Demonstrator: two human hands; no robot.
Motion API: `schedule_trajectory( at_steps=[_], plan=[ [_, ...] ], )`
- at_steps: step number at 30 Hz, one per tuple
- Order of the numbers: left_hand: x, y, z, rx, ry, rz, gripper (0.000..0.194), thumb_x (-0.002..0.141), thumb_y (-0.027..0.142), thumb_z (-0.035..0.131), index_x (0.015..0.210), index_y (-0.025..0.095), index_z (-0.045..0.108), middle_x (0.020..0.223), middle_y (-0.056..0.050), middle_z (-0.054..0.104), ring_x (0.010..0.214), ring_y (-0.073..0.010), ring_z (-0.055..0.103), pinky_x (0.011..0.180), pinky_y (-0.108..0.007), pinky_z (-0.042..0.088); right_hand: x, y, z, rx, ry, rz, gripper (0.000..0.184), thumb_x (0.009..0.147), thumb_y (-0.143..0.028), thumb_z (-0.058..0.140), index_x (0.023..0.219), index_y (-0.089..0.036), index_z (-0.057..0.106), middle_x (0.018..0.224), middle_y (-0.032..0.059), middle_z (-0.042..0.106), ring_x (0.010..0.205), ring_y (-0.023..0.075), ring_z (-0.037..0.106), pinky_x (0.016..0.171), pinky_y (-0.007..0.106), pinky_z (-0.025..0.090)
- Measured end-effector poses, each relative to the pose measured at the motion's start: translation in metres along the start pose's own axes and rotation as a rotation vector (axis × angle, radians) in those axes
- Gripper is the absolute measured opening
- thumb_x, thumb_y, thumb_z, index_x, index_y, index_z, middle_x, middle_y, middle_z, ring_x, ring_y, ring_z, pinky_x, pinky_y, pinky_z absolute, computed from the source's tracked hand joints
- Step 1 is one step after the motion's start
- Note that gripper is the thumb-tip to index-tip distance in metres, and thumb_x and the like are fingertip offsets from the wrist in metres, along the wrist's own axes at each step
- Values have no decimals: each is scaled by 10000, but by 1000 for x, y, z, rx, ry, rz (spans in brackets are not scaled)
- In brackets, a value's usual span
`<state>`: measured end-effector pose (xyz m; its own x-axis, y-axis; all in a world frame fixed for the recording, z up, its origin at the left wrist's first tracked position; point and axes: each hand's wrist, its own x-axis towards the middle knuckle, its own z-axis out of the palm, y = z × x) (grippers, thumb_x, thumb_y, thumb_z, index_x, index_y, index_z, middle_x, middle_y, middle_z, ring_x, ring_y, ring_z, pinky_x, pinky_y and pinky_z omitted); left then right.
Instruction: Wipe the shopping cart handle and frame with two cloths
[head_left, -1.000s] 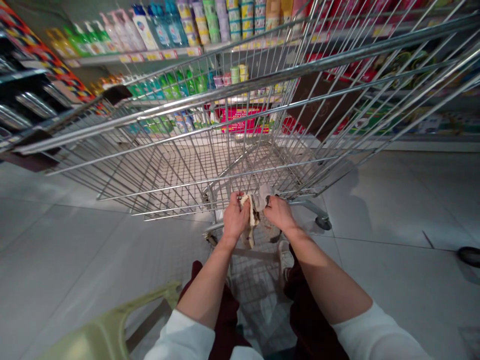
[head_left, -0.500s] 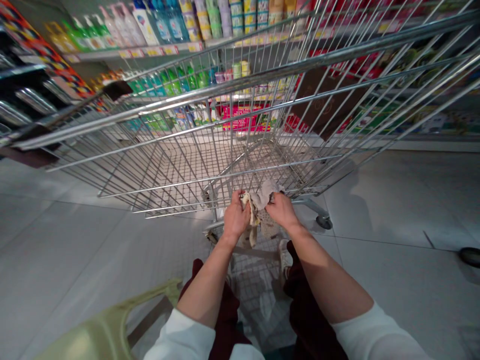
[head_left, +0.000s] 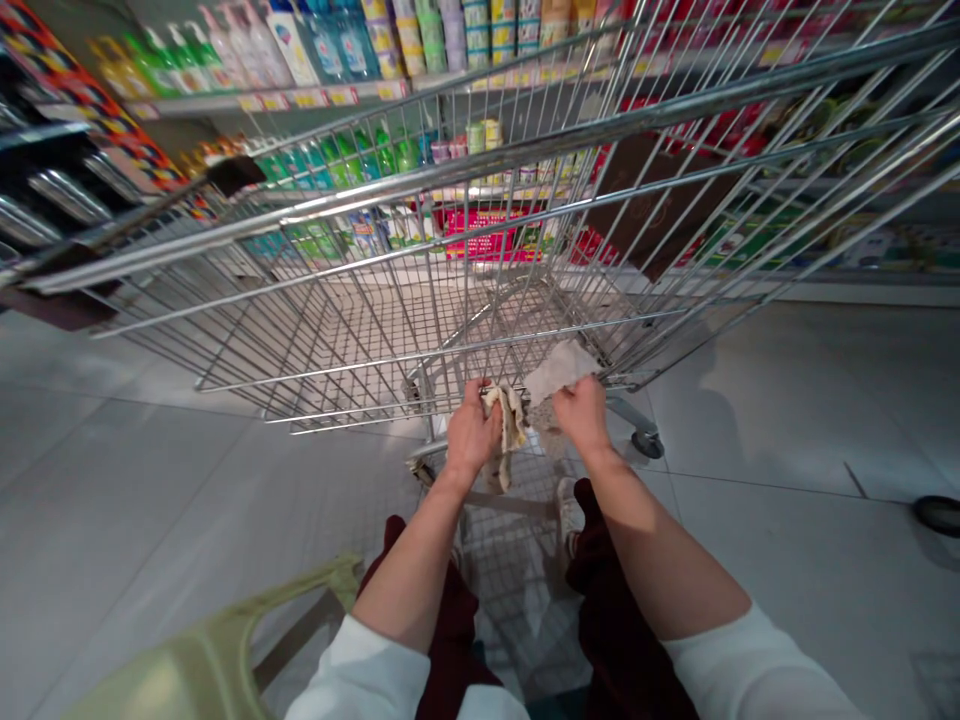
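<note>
My left hand is closed on a crumpled cream cloth, its folds hanging below the fingers. In my right hand is a thin, pale grey cloth, pinched at its edge and partly spread upward, with a speckled part hanging beneath. The two cloths lie close together between my hands. Both hands are at the lower near edge of a metal shopping cart. Whether either cloth touches the cart's wires I cannot tell.
A brown board hangs at the cart's right end. Behind the cart, a store shelf carries several rows of bottles and tubs. An olive-green plastic chair stands at lower left, and a cart caster rests on the tiled floor.
My right hand has moved a little right and up with the pale grey cloth, which is now more spread out and farther from the cream cloth. My left hand has stayed nearly still.
</note>
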<state>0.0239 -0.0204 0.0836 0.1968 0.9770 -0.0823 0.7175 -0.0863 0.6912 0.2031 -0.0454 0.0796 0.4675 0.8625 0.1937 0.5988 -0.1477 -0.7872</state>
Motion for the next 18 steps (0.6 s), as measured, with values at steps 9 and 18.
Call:
schedule_trajectory(
  at_steps=[9,18],
  plan=[
    [1,2,1,1,20,-4,383,972,343,493,1326,196,486,828,-35,684,665,-210,610,681,-291,420,-4,1,8,-280,-231,22,290,900,-305,533,751,-146,724,817,167,753,798,229,682,748,281,464],
    [0,4,-2,24,7,-4,383,985,349,483,1335,193,485,883,-49,716,670,-203,616,694,-288,425,-6,-6,19,-118,-7,107,244,760,-229,524,517,-221,515,508,38,528,560,175,494,613,286,408]
  ],
)
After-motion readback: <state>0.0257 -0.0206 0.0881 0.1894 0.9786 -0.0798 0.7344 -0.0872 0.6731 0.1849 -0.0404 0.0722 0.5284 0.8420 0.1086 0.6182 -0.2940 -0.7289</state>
